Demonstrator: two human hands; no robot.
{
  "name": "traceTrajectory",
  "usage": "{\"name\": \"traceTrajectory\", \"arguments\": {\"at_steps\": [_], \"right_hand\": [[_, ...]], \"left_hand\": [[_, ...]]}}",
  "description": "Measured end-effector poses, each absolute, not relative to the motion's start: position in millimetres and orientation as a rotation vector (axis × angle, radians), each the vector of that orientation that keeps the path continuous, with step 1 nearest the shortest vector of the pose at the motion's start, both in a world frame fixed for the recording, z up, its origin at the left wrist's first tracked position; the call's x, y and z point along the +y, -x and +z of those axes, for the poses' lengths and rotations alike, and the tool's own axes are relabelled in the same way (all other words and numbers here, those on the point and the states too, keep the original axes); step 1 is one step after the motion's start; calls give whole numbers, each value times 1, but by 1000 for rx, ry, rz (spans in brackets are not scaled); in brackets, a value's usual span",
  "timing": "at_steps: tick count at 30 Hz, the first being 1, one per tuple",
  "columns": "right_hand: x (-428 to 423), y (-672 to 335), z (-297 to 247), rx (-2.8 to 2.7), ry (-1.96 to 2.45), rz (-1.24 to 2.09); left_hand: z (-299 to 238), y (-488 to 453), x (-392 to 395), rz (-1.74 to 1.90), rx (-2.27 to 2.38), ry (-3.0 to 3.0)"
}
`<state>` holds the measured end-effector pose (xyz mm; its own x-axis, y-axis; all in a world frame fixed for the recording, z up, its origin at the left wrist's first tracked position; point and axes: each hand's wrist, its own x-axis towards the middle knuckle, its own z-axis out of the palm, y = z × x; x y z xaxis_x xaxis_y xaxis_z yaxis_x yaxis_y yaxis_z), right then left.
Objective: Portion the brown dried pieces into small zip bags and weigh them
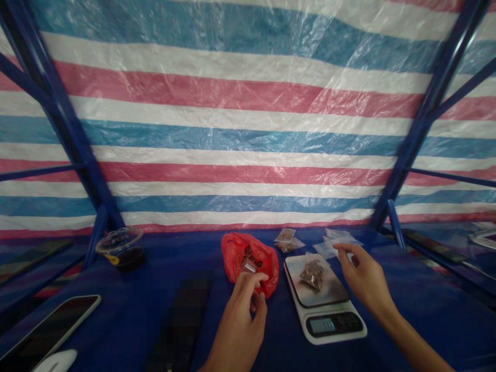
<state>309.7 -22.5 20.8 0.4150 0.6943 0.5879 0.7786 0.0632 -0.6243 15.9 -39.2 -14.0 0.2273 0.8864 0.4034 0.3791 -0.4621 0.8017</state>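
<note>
My left hand [245, 315] is at the near edge of an open red plastic bag [228, 258], its fingers loosely bent and the thumb apart. Just beyond the fingertips, a small shiny metal cup or scoop [250, 266] lies in the bag by dark brown bits [248, 254]; I see no firm grip on it. My right hand [366, 276] is over the right side of a white digital scale [329, 336], thumb and forefinger apart, close to flat clear zip bags [341, 238]. On the scale's plate rests a filled small clear bag [312, 275] of brown pieces.
Two filled small bags [287, 240] lie behind the scale. At left are a lidded plastic cup [126, 250] of dark liquid, a phone [50, 330] and a white rounded object [58, 360]. Blue metal posts [416, 124] and a striped sheet [248, 124] border the blue table.
</note>
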Motion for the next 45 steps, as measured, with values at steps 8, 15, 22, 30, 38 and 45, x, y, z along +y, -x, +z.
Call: {"name": "traceTrajectory", "arguments": {"at_steps": [8, 15, 22, 30, 38, 45], "right_hand": [[-12, -321, 0, -1414, 1675, -68], [-2, -322, -16, -1547, 1707, -42], [0, -318, -14, -1571, 1733, -88], [-14, -288, 24, -1707, 1438, 107], [-4, -186, 80, -1815, 1223, 474], [46, -155, 71, -1677, 1327, 659]], "left_hand": [[-16, -16, -37, 1221, 1148, -1961], [-15, -17, -36, 1245, 1152, -1964], [-11, -15, -38, 1233, 1141, -1941], [-8, -35, -53, 1271, 1105, -1809], [-18, -67, -40, 1331, 974, -1042], [-37, -78, 3, 1323, 798, -632]]}}
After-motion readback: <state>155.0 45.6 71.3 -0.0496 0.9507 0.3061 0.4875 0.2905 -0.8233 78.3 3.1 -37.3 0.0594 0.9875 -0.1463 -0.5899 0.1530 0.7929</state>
